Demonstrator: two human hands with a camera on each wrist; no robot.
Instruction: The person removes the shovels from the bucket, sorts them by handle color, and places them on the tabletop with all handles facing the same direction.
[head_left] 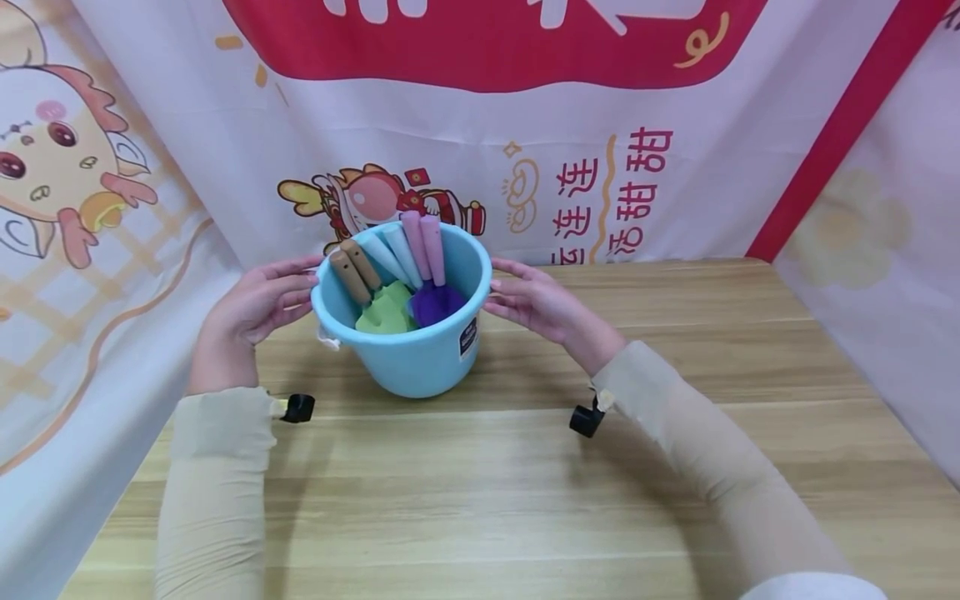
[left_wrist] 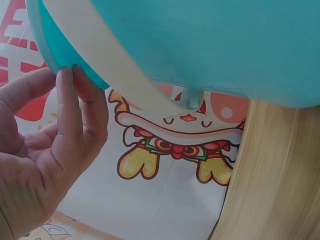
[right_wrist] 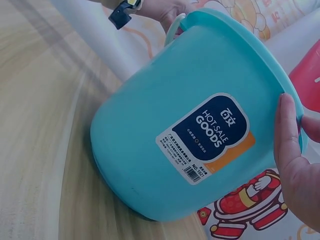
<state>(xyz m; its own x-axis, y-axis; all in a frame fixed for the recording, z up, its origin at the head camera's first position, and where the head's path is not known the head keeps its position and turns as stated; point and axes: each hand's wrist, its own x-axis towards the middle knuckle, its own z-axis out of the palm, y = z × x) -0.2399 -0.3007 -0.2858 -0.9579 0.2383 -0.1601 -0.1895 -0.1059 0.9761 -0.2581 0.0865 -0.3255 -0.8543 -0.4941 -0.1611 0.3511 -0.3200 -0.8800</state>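
Note:
A light blue plastic bucket (head_left: 420,367) stands upright near the back of the wooden table, its base close on the tabletop. Inside it, several small shovel-like tools lean handle-up: brown handles (head_left: 351,277), pale blue handles (head_left: 397,254) and pink handles (head_left: 425,250), with a green blade (head_left: 386,310) and a purple blade (head_left: 435,304) below. My left hand (head_left: 262,300) holds the rim at the left, its fingertips beside the white bail handle (left_wrist: 107,55) in the left wrist view. On the opposite side, my right hand (head_left: 536,304) grips the rim, above the printed label (right_wrist: 210,137).
A printed white cloth (head_left: 420,108) with a red panel hangs right behind the bucket. Another cartoon cloth (head_left: 90,292) borders the left side. The wooden tabletop (head_left: 465,492) stretches in front. Black wrist mounts (head_left: 587,419) hang below both sleeves.

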